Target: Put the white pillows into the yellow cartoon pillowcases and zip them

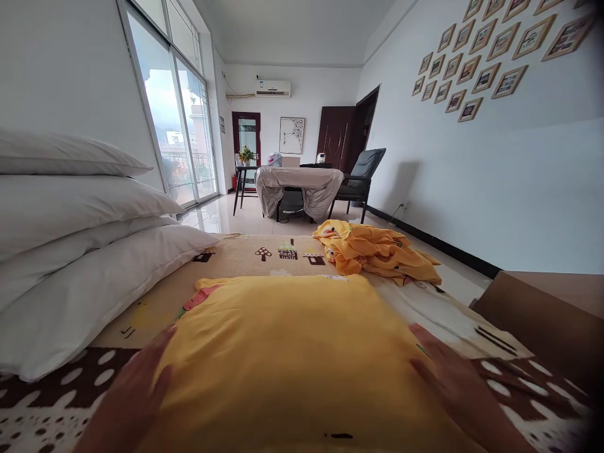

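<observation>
A plump yellow pillow (283,352), with a red carrot print at its far left corner, lies flat on the bed right in front of me. Along its left side rests my left hand (129,384), fingers stretched out and thumb apart on the fabric. My right hand (455,384) lies against the opposite side in much the same way, its fingers extended. Both hands touch the pillow without visibly gripping it. Beyond the far right corner sits a crumpled heap of yellow printed fabric (377,251).
Several white pillows (108,283) are stacked on the left of the bed. A patterned beige and brown blanket (245,251) covers the bed. To the right stands a cardboard box (538,321). Farther off are a draped table (311,179) and a black chair (361,179).
</observation>
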Action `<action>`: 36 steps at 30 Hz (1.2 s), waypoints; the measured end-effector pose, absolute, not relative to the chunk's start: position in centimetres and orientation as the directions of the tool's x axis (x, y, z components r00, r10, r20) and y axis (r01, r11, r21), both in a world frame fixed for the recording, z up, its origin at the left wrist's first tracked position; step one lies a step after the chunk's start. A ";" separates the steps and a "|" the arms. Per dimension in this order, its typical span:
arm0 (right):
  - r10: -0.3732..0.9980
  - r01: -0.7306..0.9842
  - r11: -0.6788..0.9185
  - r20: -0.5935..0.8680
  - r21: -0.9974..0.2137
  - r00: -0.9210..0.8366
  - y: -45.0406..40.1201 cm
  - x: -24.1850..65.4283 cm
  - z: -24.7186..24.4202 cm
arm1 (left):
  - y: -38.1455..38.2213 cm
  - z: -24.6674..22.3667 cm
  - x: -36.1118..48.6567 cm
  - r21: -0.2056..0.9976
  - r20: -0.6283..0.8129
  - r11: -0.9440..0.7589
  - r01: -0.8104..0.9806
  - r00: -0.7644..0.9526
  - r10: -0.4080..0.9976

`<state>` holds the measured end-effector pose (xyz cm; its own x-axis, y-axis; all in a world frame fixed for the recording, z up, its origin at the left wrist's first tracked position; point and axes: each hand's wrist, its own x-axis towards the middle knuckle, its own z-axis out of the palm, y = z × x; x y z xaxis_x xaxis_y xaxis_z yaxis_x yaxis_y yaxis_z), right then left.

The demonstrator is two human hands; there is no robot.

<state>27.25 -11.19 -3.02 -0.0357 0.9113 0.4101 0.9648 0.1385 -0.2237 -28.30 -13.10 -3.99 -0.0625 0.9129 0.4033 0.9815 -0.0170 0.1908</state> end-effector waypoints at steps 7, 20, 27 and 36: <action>0.936 0.930 0.321 0.211 -0.179 -0.283 -5.1 17.1 -2.5 | -5.5 -2.7 -19.1 0.220 0.156 -0.252 0.942 0.221 0.963; 0.940 0.974 0.157 0.326 -0.162 -0.097 -4.5 24.1 -3.1 | -8.4 -2.9 -27.7 -0.125 0.186 0.011 0.992 0.013 0.983; 0.892 0.861 0.441 0.229 -0.255 -0.389 2.5 7.7 2.4 | 2.2 4.1 -9.5 0.200 0.284 -0.288 0.936 0.226 0.932; 0.983 0.941 0.182 0.080 -0.286 -0.166 8.6 16.5 -3.6 | 6.6 -4.4 -16.5 0.288 0.100 -0.043 0.957 0.014 0.995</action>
<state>16.53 8.58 -3.62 -0.1660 0.9829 0.0799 0.9408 0.1821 -0.2859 -16.54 6.60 -4.40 0.0144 0.9949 0.1000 0.9567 -0.0428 0.2879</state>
